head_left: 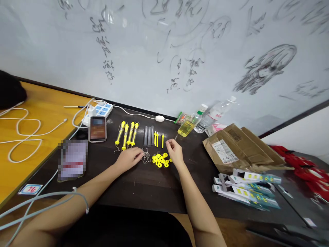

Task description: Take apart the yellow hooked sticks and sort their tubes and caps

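Note:
My left hand rests low over the dark table, fingers reaching right, its tips at the edge of a pile of bent metal wire hooks. My right hand is closed in a pinch beside a thin yellow rod; what it holds, if anything, I cannot make out. Between the hands lies a heap of small yellow rings and caps. Behind it are more yellow rods and several clear tubes. Several assembled tubes with yellow ends and wire hooks lie beyond my left hand.
A power strip, a tablet-like device and a blurred packet are at left. Bottles, a cardboard parcel and flattened boxes stand or lie at right. Cables cross my left forearm. A whiteboard rises behind.

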Demonstrator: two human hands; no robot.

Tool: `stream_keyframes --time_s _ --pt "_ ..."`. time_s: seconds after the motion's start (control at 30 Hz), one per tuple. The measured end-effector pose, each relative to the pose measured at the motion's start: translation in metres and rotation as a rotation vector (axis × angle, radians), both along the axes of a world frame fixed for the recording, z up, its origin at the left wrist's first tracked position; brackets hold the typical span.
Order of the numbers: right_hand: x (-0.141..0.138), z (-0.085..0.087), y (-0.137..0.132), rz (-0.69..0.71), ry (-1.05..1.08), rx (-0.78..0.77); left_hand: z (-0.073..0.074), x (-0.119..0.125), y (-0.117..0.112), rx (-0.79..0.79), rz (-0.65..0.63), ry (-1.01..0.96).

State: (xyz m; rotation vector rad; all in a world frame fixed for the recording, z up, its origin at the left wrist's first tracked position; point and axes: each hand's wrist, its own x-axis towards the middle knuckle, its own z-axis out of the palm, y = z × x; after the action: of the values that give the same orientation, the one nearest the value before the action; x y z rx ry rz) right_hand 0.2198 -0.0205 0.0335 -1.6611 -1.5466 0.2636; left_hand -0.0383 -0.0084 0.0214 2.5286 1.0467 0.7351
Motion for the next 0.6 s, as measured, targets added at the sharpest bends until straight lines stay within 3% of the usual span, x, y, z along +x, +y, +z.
stream_keyframes --time_s 0.1,0.23,0.3,0.43,0.6 --pt "-0.002 -0.001 -0.002 -0.001 -0.065 -0.029 0.012 -0.002 0.018 0.107 0.241 0.084" --pt "0.009 -0.003 0.004 -0.136 -0.208 -0.07 0.026 0.005 0.052 0.129 0.382 0.332" --pt "0.017 -0.003 0.015 -0.18 -0.254 -0.177 0.029 0.011 0.065 0.123 0.461 0.402" --pt "0.022 -0.003 0.046 -0.104 -0.325 -0.417 0.028 0.022 0.079 0.052 0.529 0.452" --pt "0.005 -0.006 0.074 -0.036 -0.343 -0.439 0.019 0.028 0.079 0.006 0.538 0.425"
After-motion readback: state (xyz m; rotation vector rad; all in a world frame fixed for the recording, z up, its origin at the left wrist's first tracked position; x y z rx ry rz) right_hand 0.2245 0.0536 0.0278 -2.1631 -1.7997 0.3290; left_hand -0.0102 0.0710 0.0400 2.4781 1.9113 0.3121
